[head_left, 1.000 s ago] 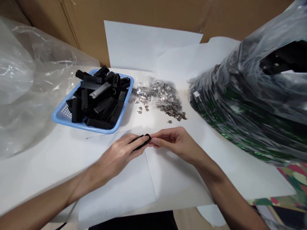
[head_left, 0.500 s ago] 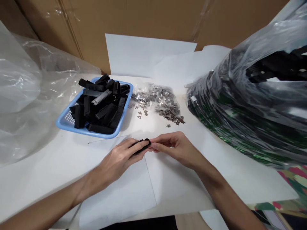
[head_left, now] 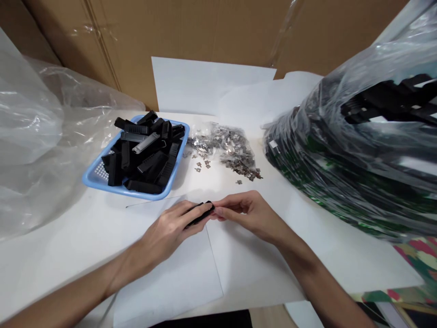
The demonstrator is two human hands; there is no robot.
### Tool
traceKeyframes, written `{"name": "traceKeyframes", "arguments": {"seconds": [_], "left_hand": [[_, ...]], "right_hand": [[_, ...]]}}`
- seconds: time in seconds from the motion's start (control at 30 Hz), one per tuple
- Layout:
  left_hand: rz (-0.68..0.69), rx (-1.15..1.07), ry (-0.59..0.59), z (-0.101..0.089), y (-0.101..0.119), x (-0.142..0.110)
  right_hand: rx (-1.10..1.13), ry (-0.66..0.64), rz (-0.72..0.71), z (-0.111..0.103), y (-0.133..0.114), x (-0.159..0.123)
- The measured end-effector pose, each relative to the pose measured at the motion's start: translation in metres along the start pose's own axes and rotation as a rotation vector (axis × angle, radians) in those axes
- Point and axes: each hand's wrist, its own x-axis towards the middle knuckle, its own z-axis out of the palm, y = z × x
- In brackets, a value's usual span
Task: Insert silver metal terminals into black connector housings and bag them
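You had one black piece [head_left: 201, 218] in your left hand [head_left: 166, 231], fingers folded firmly around it, over the white table [head_left: 64, 241]. Your right hand [head_left: 254, 216] brought its fingertips to the piece's end; whether they gripped anything was too hidden to tell. The piece looked narrow, dark and matte, its long axis running from eight to two o'clock, the exposed end pointing to two. From it, one blue basket [head_left: 157, 197] of over a dozen similar pieces sat at ten o'clock, one heap of small metal clips [head_left: 235, 148] at one.
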Motion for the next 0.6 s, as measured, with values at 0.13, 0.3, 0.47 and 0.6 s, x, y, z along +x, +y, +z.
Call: {"name": "traceKeyframes", "arguments": {"seconds": [0.13, 0.3, 0.47, 0.6], "left_hand": [[-0.029, -0.005, -0.024, 0.0008, -0.0003, -0.001], [-0.01, 0.005, -0.004, 0.0026, -0.0002, -0.0004], [-0.004, 0.014, -0.014, 0.0037, -0.0009, -0.0018], [-0.001, 0.034, -0.028, 0.0043, -0.0014, -0.0039]], "right_hand": [[-0.105, -0.002, -0.027, -0.0005, -0.005, -0.0015], [-0.106, -0.007, -0.006, -0.0014, -0.0044, -0.002], [-0.095, 0.0, 0.007, -0.0021, -0.002, -0.0028], [-0.151, -0.007, -0.002, -0.0022, -0.0067, -0.0033]]}}
